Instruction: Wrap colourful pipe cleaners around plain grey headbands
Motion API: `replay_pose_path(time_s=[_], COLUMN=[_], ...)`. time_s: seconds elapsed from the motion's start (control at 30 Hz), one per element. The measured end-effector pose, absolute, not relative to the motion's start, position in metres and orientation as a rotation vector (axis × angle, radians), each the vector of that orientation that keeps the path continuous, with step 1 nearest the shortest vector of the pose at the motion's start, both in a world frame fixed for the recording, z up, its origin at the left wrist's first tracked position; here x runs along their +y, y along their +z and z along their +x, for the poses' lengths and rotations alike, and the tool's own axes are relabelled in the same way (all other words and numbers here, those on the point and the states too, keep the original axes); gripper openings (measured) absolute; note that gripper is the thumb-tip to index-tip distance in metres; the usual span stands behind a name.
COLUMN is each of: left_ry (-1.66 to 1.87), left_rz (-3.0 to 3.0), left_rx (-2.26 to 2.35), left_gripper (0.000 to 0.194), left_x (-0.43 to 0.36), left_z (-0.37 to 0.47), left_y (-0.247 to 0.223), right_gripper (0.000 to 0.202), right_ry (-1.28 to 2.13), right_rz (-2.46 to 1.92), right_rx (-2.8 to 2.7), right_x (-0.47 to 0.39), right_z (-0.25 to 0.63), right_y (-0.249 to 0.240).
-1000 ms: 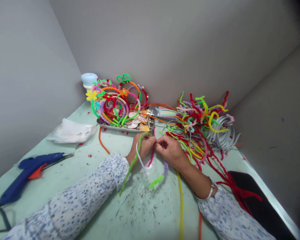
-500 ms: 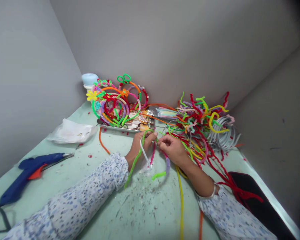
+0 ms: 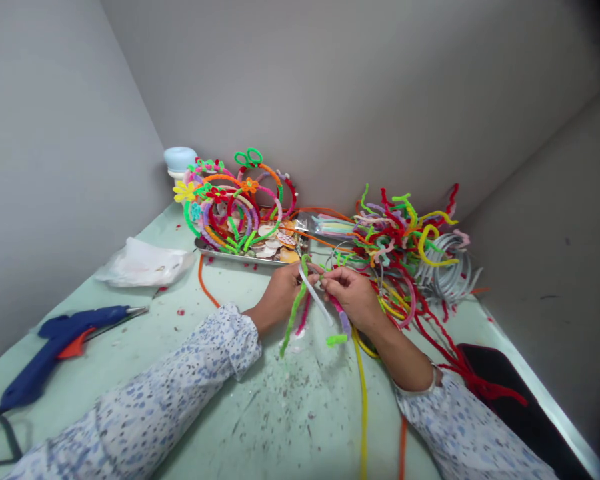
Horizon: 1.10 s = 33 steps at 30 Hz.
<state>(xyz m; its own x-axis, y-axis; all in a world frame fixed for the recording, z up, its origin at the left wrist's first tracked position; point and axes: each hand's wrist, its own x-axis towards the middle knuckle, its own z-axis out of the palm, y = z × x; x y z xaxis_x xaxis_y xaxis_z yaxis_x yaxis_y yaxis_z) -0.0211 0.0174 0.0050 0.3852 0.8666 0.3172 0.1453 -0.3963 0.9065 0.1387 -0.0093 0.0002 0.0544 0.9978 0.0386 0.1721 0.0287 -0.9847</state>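
My left hand (image 3: 286, 288) is closed on a bundle of fuzzy stems just in front of the tray. From it hang a long green stem (image 3: 293, 319), a white strip (image 3: 317, 298) and a magenta stem (image 3: 304, 315). Close beside it on the right, my right hand (image 3: 351, 293) pinches the piece between the two hands. Below its fingers hangs a purple stem (image 3: 345, 324) with a bright green end (image 3: 337, 341). The fingertips nearly meet, and the exact spot they grip is too small to make out.
A metal tray (image 3: 240, 257) holds shell-like pieces under colourful fuzzy hoops (image 3: 225, 207). Tangled stems (image 3: 395, 227) and a wire coil (image 3: 447, 270) lie right. At left are a blue glue gun (image 3: 60, 340) and plastic bag (image 3: 145, 263); a black object (image 3: 515, 400) lies right.
The green stem and the white strip have swung to the right. The purple stem with its green end has also shifted slightly right, and both hands have moved a little the same way.
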Motion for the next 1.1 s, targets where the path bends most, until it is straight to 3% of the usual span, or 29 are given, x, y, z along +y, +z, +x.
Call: replay_pose_path(time_s=[0.5,1.1], left_ry=[1.021,1.043], left_rz=[2.263,2.215], left_rx=[1.126,1.155], left_gripper=[0.017,0.019], left_x=[0.017,0.013], left_z=[-0.020,-0.019], left_y=[0.007,0.006], right_gripper=[0.012,0.013], right_ry=[0.798,0.541], right_rz=[-1.342,-1.371], right_rx=[-1.436,-1.609], right_x=[-0.011,-0.014], right_z=[0.139,0.136], right_y=[-0.008,-0.009])
